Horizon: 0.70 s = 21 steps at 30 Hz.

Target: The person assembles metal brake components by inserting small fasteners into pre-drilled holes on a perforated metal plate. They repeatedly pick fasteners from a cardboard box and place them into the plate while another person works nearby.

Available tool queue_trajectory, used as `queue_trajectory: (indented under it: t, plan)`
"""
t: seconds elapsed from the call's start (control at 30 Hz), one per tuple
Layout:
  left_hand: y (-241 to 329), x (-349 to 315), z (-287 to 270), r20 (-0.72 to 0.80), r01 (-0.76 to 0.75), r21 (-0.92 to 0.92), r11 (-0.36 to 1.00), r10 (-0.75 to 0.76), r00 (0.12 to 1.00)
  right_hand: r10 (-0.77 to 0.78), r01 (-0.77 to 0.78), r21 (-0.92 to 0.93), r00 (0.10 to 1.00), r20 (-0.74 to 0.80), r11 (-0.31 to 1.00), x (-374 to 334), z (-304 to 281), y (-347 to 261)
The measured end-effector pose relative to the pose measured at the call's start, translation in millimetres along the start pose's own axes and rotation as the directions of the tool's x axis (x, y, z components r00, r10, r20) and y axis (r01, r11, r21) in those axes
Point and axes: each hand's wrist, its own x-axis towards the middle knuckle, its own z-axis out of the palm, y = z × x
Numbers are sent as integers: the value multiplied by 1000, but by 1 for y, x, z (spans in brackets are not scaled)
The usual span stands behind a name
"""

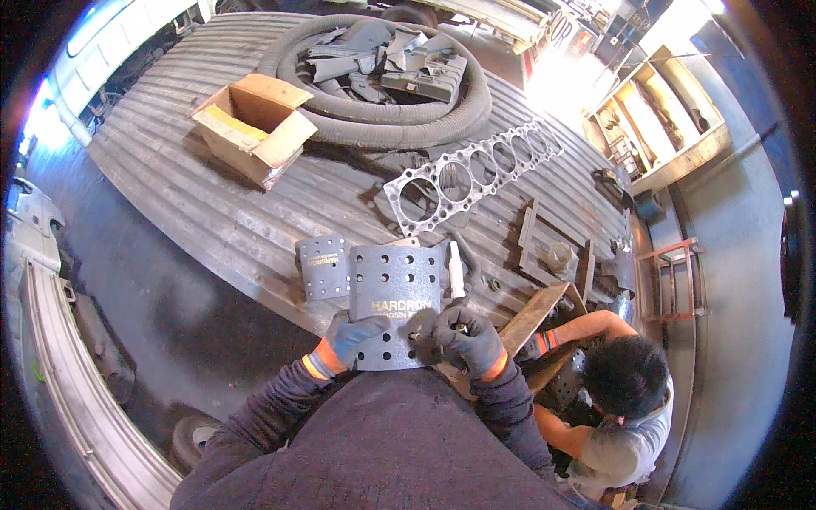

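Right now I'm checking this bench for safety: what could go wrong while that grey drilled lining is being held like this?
The grey lining is gripped only at its near edge by the gloved left hand and right hand, so it might tip. A second lining lies near the corrugated top's edge and could get nudged off. A person crouches close on the right, where a dropped piece might land.

Your left hand point(353, 337) and right hand point(470, 338), at lower centre of the frame, wear grey-blue work gloves with orange cuffs; dark grey knit sleeves and a matching sweater fill the bottom edge.
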Motion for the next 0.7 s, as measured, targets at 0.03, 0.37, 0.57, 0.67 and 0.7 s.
queue_trajectory:
  t: [0.03, 0.37, 0.57, 0.67, 0.7]
  plan:
    - [1, -1, 2, 3, 7, -50, 999, -7, 1000, -76, 67, -133, 995, -65, 989, 3, 3, 11]
    - [14, -4, 14, -35, -11, 54, 998, 13, 999, -52, -59, -548, 981, -184, 834, -6, 34, -10]
    - [17, -6, 18, -13, -63, 34, 997, 63, 998, 88, -115, -266, 990, -112, 957, -4, 28, -2]
    - [16, -4, 15, 14, -76, 72, 995, 75, 997, 47, -96, -315, 986, -161, 944, -5, 28, 3]
    - [17, -4, 15, 19, -71, 85, 994, 69, 997, -17, -57, -390, 983, -184, 919, -4, 29, 8]
